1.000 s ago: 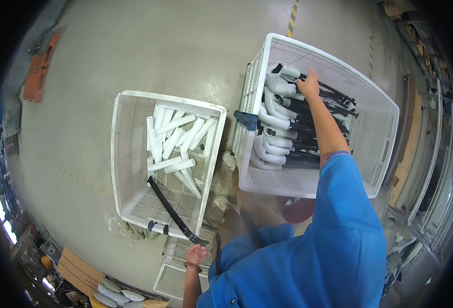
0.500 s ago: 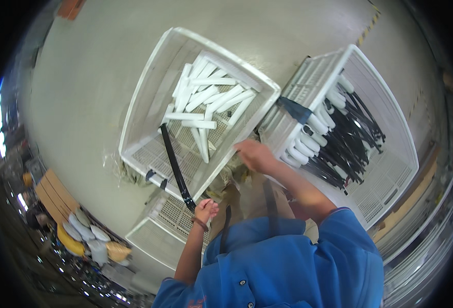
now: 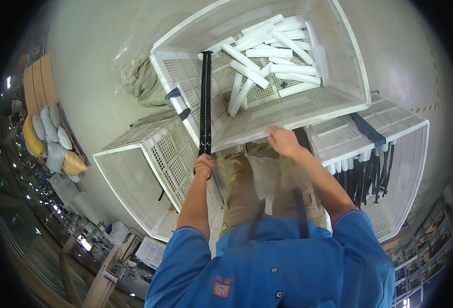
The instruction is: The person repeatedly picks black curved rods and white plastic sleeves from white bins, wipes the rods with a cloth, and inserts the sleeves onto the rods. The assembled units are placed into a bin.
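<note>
My left hand (image 3: 203, 165) is closed around the near end of a long black strip (image 3: 206, 102), at the front left corner of a white plastic crate (image 3: 288, 123). The strip slants over the crate's rim, its far end against a white foam tube (image 3: 219, 47). Several more white foam tubes (image 3: 252, 73) lie loosely heaped on the crate's mesh floor. By the near rim, my right hand (image 3: 284, 141) is curled, its fingertips together and a little blurred. Whatever those fingers may hold is too small or hidden to make out.
On the right stands a second white crate (image 3: 416, 169) with black strips (image 3: 373, 174) and white tube ends. A third white crate (image 3: 121, 169) lies tipped at the left. Crumpled clear plastic and greyish cloth (image 3: 147, 84) lie on the floor. Stacked sacks (image 3: 34, 136) stand far left.
The view has turned, so the crates have shifted and rotated in the picture. My left hand still grips the black strip. The right hand stays near the crate's near rim, its fingers curled.
</note>
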### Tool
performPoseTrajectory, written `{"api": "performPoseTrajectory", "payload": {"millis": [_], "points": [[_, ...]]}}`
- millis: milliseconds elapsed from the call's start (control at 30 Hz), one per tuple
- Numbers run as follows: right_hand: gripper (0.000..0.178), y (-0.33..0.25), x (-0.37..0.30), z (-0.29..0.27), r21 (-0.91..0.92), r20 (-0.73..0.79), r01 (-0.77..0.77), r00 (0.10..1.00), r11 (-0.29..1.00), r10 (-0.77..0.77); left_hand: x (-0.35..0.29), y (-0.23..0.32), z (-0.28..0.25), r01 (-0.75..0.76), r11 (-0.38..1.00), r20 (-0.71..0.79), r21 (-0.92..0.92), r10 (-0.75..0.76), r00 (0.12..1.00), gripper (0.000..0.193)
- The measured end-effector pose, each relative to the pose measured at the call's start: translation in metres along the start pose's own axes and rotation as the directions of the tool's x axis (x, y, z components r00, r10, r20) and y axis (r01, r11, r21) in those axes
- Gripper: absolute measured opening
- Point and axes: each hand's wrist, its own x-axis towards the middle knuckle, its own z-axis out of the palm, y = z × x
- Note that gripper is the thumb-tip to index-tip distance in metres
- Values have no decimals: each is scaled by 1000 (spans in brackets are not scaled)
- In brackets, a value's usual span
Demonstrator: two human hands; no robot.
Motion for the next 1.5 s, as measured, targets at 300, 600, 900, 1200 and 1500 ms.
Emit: {"api": "performPoseTrajectory", "payload": {"millis": [300,600,900,1200,1500], "points": [[27,-127,53,256,387,126,-447,892,806,434,1,-43,45,-234,526,-328,-817,-91,940,16],[39,-154,67,334,685,-147,-549,539,479,829,-52,-200,80,-67,177,-62,-982,33,998,21],[41,-201,-13,149,282,-508,-336,742,899,437,-43,-255,23,-200,475,-158,-857,127,979,18],[30,-341,-388,-11,-486,-413,86,855,870,-315,-343,-5,-104,-963,-260,-113,67,957,-266,78],[46,-397,-628,-51,-645,-764,-464,418,608,-492,-615,87,-6,-703,-692,35,-161,708,-705,35]]}}
